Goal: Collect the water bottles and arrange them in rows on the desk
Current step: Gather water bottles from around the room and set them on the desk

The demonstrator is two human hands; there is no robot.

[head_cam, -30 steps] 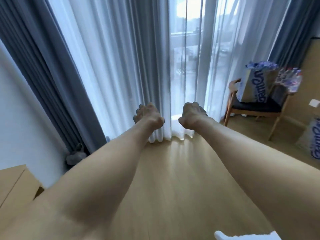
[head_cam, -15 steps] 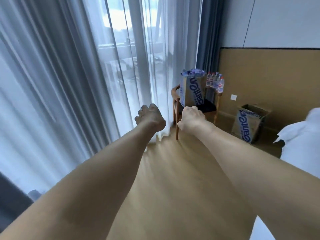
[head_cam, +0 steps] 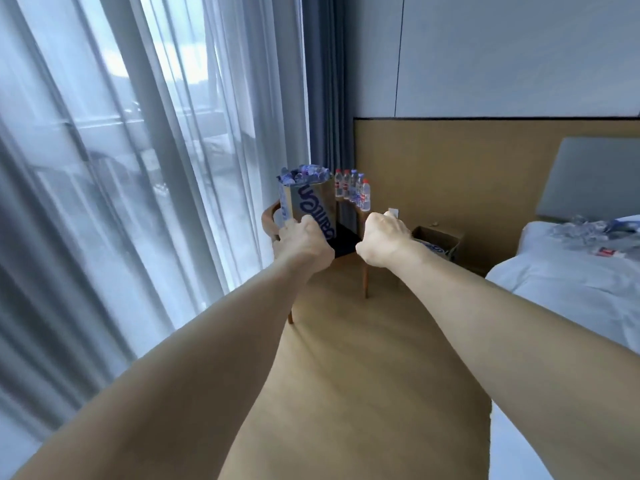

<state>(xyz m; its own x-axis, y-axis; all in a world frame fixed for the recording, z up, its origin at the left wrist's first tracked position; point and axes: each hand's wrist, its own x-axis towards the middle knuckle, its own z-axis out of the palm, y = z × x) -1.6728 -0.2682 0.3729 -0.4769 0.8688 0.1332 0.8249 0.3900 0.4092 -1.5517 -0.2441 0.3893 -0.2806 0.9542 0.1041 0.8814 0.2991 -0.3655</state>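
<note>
Over the last second our view swings right, leaving the sheer curtain [head_cam: 138, 168] on the left of the frame and bringing the wooden chair [head_cam: 268, 220] to the centre. Our left hand [head_cam: 301, 242] is clenched and empty, in front of the cardboard box [head_cam: 308, 206] on that chair. The water bottles [head_cam: 353, 188] stand upright just right of the box. Our right hand [head_cam: 384, 240] is clenched too, holding nothing. The bed [head_cam: 554, 282] shows at right. We judge collecting has not begun; no desk is in view.
</note>
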